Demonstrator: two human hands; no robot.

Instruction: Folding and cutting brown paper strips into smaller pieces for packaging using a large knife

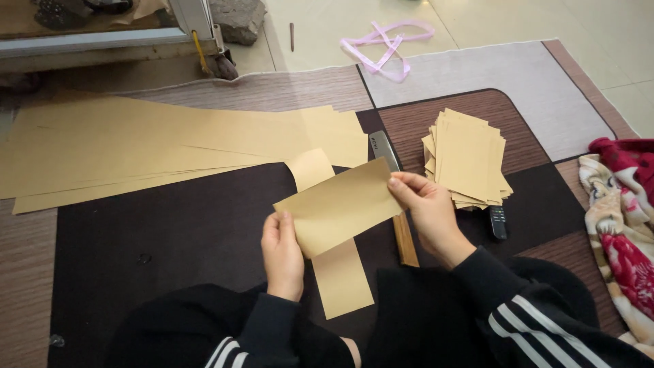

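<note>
Both hands hold a rectangular piece of tan paper (pixel 337 206) tilted above the dark floor mat. My left hand (pixel 281 252) pinches its lower left corner. My right hand (pixel 427 208) grips its upper right edge. Under it a long narrow tan strip (pixel 338 276) lies on the mat, running from near my lap toward the big sheets. A knife with a wooden handle (pixel 406 240) and metal blade lies beside my right hand, partly hidden by it.
A stack of cut tan pieces (pixel 467 158) sits to the right. Large tan sheets (pixel 157 146) spread at the left. A black remote (pixel 499 222) lies by the stack. A patterned blanket (pixel 623 225) is at the right edge, a pink ribbon (pixel 385 42) farther off.
</note>
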